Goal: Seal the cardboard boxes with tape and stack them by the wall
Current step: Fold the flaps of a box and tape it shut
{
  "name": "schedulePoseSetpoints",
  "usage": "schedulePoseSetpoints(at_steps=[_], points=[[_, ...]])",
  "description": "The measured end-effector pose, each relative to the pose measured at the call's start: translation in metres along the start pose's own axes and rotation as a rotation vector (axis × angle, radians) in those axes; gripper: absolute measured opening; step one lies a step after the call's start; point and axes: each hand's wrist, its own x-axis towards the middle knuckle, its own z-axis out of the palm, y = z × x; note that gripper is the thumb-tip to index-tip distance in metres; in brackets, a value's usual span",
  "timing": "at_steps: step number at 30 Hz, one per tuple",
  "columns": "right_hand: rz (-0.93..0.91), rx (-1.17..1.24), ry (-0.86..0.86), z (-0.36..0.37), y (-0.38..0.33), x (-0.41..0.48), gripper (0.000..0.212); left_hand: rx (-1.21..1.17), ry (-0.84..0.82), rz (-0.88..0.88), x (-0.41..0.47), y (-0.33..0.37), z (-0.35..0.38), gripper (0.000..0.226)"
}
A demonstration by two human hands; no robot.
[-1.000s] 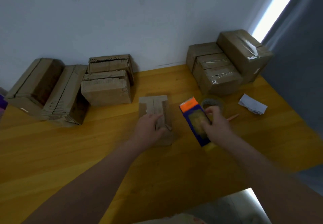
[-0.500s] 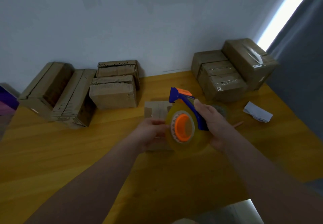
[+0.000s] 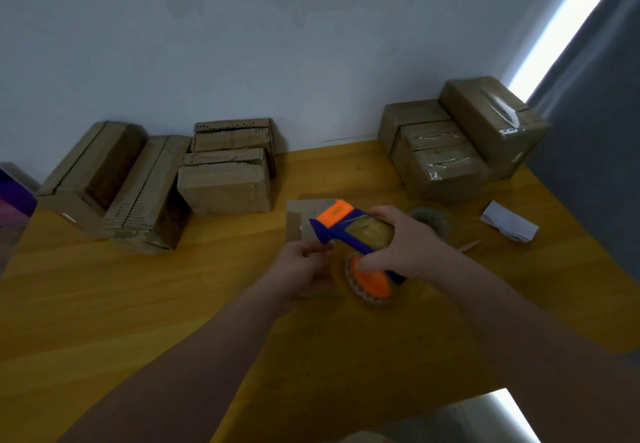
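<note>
A small cardboard box [image 3: 298, 218] lies on the yellow wooden table [image 3: 138, 304] in front of me, mostly hidden by my hands. My right hand [image 3: 405, 245] grips a blue and orange tape dispenser [image 3: 353, 235] holding a clear tape roll, tilted over the box. My left hand [image 3: 304, 269] rests on the box just under the dispenser's front edge, fingers pinched near the tape end. Several untaped boxes [image 3: 225, 179] sit by the wall at left. Taped boxes [image 3: 446, 162] are stacked by the wall at right.
A spare tape roll [image 3: 431, 221] lies right of my right hand. A crumpled white paper [image 3: 509, 226] and a pencil [image 3: 469, 245] lie further right. A purple object [image 3: 14, 197] shows at the left edge. A dark curtain [image 3: 595, 113] hangs on the right.
My right hand lifted the dispenser off the table, turned it, and now tilts it over the small box. My left hand stayed on the box, now pinching at the dispenser's front.
</note>
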Motion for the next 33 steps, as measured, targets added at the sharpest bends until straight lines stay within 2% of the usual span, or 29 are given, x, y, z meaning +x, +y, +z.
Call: schedulePoseSetpoints(at_steps=[3, 8, 15, 23, 26, 33], points=[[-0.080, -0.078, -0.006, 0.002, 0.002, -0.004, 0.082, -0.122, 0.022, -0.069, 0.001, 0.008, -0.009, 0.021], [-0.112, 0.026, -0.087, 0.004, 0.008, -0.008, 0.079, -0.171, -0.026, -0.201, 0.005, 0.020, -0.025, 0.039], [-0.221, 0.074, -0.099, 0.004, 0.009, -0.012, 0.079, -0.202, -0.072, -0.268, 0.003, 0.024, -0.029, 0.021], [-0.306, 0.081, -0.086, 0.002, 0.009, -0.017, 0.076, -0.236, -0.141, -0.241, -0.001, 0.026, -0.034, 0.022], [-0.361, 0.088, -0.086, 0.003, 0.011, -0.019, 0.082, -0.284, -0.187, -0.263, -0.003, 0.023, -0.037, 0.006], [-0.442, 0.019, -0.110, 0.007, 0.013, -0.022, 0.086, -0.157, -0.214, -0.328, -0.009, 0.022, -0.041, 0.011]])
